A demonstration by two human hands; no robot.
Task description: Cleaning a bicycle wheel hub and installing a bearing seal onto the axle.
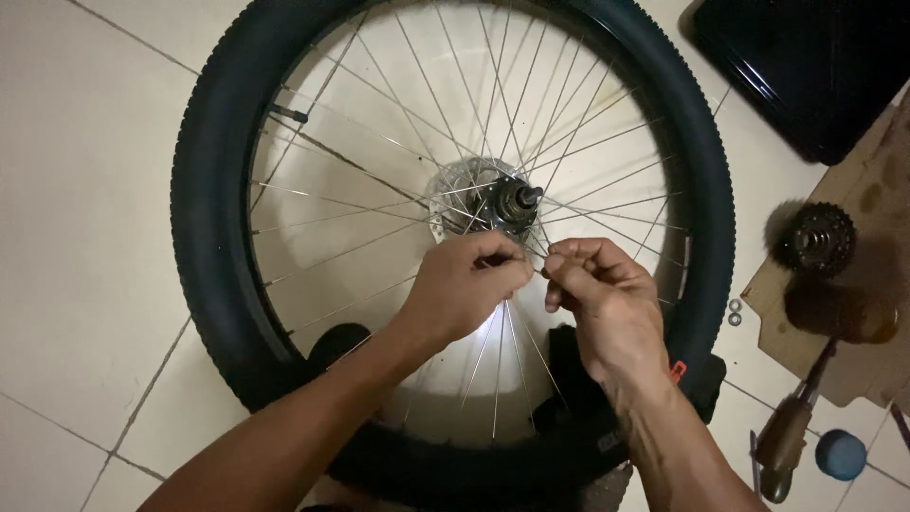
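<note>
Spoke (536, 272) pinched by left hand (466, 287) and right hand (601, 289) below hub (513, 201); wheel (213, 209) laid on tiled floor (85, 190); sprocket cluster (817, 238), screwdriver (789, 431) beside.

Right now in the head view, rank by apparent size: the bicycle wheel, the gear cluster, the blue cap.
1. Bicycle wheel, by far the largest.
2. Gear cluster.
3. Blue cap, smallest, though it looks only somewhat smaller than the gears.

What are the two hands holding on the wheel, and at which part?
Both the left hand and the right hand pinch thin spokes of the bicycle wheel, near their inner ends just below the hub.
</note>
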